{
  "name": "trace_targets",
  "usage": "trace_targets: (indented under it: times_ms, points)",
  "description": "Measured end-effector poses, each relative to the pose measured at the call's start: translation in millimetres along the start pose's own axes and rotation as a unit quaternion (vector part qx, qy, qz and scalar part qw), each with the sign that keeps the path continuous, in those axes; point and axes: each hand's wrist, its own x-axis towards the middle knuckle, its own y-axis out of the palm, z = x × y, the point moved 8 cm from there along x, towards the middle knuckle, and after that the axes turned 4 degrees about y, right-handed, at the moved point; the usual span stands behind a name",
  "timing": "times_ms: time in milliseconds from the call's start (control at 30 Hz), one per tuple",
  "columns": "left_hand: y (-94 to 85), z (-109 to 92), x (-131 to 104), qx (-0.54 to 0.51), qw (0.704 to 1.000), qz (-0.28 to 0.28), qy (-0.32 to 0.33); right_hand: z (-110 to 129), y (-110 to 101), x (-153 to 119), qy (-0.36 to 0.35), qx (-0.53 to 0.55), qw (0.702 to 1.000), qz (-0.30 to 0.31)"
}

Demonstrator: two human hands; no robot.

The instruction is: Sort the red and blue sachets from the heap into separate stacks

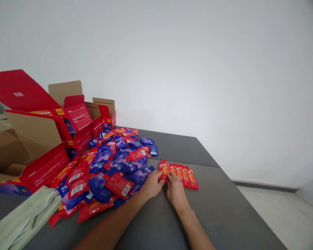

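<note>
Left hand (151,185) and right hand (175,190), equally near, appear to pinch the near end of a glossy red-and-orange plastic-looking sachet (164,167), at the left's 1 o'clock and the right's 11, long axis roughly 12 to 6; matching sachets (185,177) line up toward 4 o'clock on the dark-grey tabletop (211,208)

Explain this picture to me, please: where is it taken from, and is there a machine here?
No machine is at work: these are a person's bare left hand and right hand. A camera worn on that person's head looks forward and down, giving this single view.

On the dark table lie a loose pile of red and blue packets, open boxes, a pale green cloth and a neat row of red packets. Both hands' fingers touch the row's leftmost packet; how firmly they grip is unclear.
</note>
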Motion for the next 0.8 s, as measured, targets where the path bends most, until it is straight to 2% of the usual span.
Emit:
trace_targets:
  times_ms: [167, 367, 567, 800]
  points:
    - [8.8, -6, -4, 0.142, 0.989, 0.010, 0.034, -3, 6, -1, -0.012, -0.061, 0.998, -0.004]
    - [14.4, -12, -10, 0.225, 0.973, 0.033, 0.048, 8, 5, -3, -0.031, -0.079, 0.996, 0.028]
    - [5.6, -14, -14, 0.264, 0.963, 0.000, 0.059, 13, -5, -4, -0.009, -0.093, 0.995, 0.018]
    - [-9.5, 6, -22, 0.293, 0.955, -0.020, 0.029, 19, -15, -8, 0.016, -0.128, 0.992, 0.002]
